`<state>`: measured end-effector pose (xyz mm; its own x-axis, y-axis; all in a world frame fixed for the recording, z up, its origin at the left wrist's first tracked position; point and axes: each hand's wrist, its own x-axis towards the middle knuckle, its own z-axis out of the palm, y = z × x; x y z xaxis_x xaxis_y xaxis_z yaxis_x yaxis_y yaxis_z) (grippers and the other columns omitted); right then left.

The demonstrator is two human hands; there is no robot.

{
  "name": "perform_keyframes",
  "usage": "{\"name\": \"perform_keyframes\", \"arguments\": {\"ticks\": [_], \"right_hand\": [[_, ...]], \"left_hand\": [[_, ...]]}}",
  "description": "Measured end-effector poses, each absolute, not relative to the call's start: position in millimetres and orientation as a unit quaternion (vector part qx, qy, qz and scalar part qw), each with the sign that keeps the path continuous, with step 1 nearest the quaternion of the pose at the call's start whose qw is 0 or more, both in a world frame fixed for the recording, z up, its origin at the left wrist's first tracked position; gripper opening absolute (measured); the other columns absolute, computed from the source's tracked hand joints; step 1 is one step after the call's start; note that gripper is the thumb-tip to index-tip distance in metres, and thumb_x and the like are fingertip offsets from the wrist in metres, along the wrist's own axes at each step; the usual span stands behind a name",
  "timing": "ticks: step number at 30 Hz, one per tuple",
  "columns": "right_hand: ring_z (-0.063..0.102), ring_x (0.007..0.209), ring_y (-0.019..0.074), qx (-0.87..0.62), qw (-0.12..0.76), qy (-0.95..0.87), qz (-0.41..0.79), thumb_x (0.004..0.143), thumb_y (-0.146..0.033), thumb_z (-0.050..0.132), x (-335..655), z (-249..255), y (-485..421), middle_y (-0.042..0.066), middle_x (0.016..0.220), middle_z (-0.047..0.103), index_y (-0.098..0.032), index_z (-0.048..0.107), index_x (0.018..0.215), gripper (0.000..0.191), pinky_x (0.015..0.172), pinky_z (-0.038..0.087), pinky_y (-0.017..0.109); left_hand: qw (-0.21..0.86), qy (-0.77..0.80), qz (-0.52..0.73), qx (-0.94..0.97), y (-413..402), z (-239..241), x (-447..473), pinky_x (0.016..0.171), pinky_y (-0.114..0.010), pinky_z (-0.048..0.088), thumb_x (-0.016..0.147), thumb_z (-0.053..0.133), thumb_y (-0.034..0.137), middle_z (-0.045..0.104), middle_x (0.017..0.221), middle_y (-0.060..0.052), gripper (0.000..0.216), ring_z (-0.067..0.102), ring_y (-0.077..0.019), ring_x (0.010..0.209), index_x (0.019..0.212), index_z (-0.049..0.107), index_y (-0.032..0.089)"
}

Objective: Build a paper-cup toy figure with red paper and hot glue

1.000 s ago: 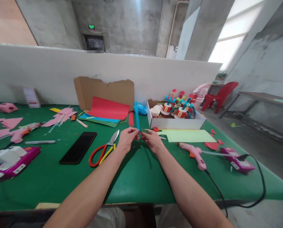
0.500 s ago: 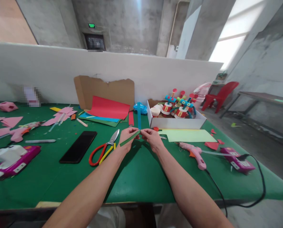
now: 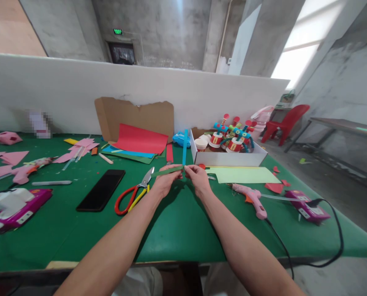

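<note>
Two paper strips meet at a corner between my hands, above the green table. The green paper strip [image 3: 166, 171] runs left across the back of my left hand [image 3: 168, 181], whose fingers are closed near the joined ends. The blue paper strip [image 3: 185, 147] stands up and away from the joint. My right hand [image 3: 197, 177] pinches the strips at that corner with thumb and forefinger. Scissors [image 3: 136, 193] with red and yellow handles lie just left of my left wrist. To the right of my right hand is a pale green paper sheet [image 3: 246, 175].
A white box [image 3: 231, 159] holding paper-cup figures stands behind my right hand. A pink glue gun [image 3: 252, 199] with its cord lies at right, near a purple power strip [image 3: 306, 206]. A phone [image 3: 101, 190] and red paper [image 3: 142, 139] are at left.
The green strip has swung flatter, its free end rising to the left. The blue strip now leans slightly right, and my hands have turned a little at the joint.
</note>
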<state>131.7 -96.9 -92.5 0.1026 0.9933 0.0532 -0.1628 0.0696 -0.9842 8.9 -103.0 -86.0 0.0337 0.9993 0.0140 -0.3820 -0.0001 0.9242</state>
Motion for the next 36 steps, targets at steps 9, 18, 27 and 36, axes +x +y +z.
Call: {"name": "perform_keyframes", "arguments": {"ticks": [9, 18, 27, 36], "right_hand": [[0.052, 0.057, 0.0119, -0.451, 0.580, -0.440, 0.516, 0.057, -0.054, 0.076, 128.3, -91.2, -98.5, 0.000, 0.061, 0.063, -0.018, 0.067, 0.065, 0.038, 0.060, 0.045, 0.026], [0.059, 0.064, 0.0144, -0.453, 0.572, -0.470, 0.497, 0.057, -0.048, 0.078, 133.5, -90.2, -98.1, 0.002, 0.071, 0.071, -0.019, 0.074, 0.074, 0.034, 0.069, 0.050, 0.030], [0.055, 0.054, 0.0104, -0.453, 0.555, -0.402, 0.570, 0.054, -0.041, 0.083, 133.9, -89.8, -98.1, 0.001, 0.064, 0.069, -0.017, 0.073, 0.068, 0.029, 0.060, 0.049, 0.027], [0.053, 0.052, 0.0078, -0.454, 0.543, -0.373, 0.600, 0.055, -0.035, 0.084, 131.4, -89.0, -98.0, 0.001, 0.060, 0.066, -0.016, 0.071, 0.064, 0.025, 0.057, 0.047, 0.023]], "left_hand": [[0.539, 0.416, 0.619, 0.392, -100.4, -88.9, 11.2, 0.051, -0.022, 0.038, 0.047, 0.084, 0.035, 0.056, 0.055, 0.003, 0.033, 0.048, -0.0079, 0.051, 0.063, 0.064, 0.014], [0.554, 0.427, 0.589, 0.404, -100.3, -89.6, 9.1, 0.051, -0.023, 0.038, 0.045, 0.085, 0.042, 0.057, 0.054, 0.002, 0.040, 0.048, -0.0090, 0.050, 0.064, 0.064, 0.014], [0.552, 0.441, 0.576, 0.411, -98.9, -89.6, 5.0, 0.049, -0.022, 0.039, 0.044, 0.085, 0.043, 0.058, 0.051, 0.001, 0.040, 0.047, -0.0085, 0.048, 0.061, 0.064, 0.012], [0.542, 0.453, 0.585, 0.399, -98.9, -91.6, 6.6, 0.047, -0.022, 0.037, 0.045, 0.084, 0.042, 0.055, 0.048, 0.001, 0.039, 0.044, -0.0074, 0.045, 0.056, 0.063, 0.011]]}}
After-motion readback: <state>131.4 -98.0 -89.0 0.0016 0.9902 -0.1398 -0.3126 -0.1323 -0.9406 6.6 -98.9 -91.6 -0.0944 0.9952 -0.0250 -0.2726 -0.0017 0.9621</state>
